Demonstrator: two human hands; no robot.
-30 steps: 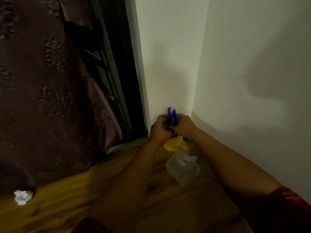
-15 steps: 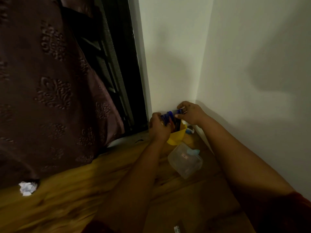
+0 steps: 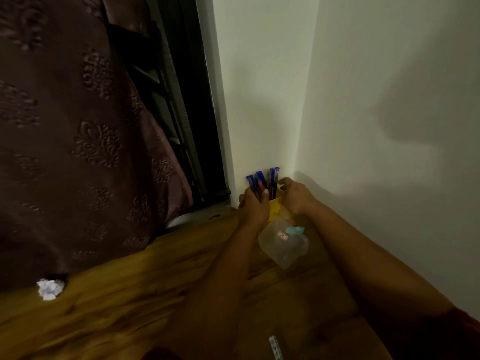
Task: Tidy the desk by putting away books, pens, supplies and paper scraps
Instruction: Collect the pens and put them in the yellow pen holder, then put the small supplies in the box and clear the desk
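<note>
At the far left of the frame a dark patterned curtain [image 3: 78, 139] hangs down to the wooden surface [image 3: 135, 302], and a crumpled paper scrap [image 3: 50, 288] lies at its foot, lower left, well apart from both hands. Right of the curtain stands a dark window frame [image 3: 187, 113], then the pale wall [image 3: 259, 87] that runs into the corner.

Just right of centre, in that corner, the left hand [image 3: 253, 206] has its fingers curled round a bunch of blue pens [image 3: 255, 182], gripping them where they stand upright in a yellow cup [image 3: 275, 207]. Two more blue pens [image 3: 273, 178] stand in the same cup, just beside the bunch. The right hand [image 3: 294, 194] rests against the right side of the cup with its fingers bent over the rim; it seems to steady the cup, though whether it truly grips it I cannot tell. Below the hands, touching or nearly touching the cup, lies a clear plastic box [image 3: 283, 245] with a pale blue clasp. At the bottom edge, right of centre, a small white strip [image 3: 275, 348] lies on the surface; what it is I cannot make out.

The step in hand looks like settling the pens into the cup. Next, I judge, the left hand should let the bunch go so it drops fully in, and the paper scrap at lower left calls for picking up.
</note>
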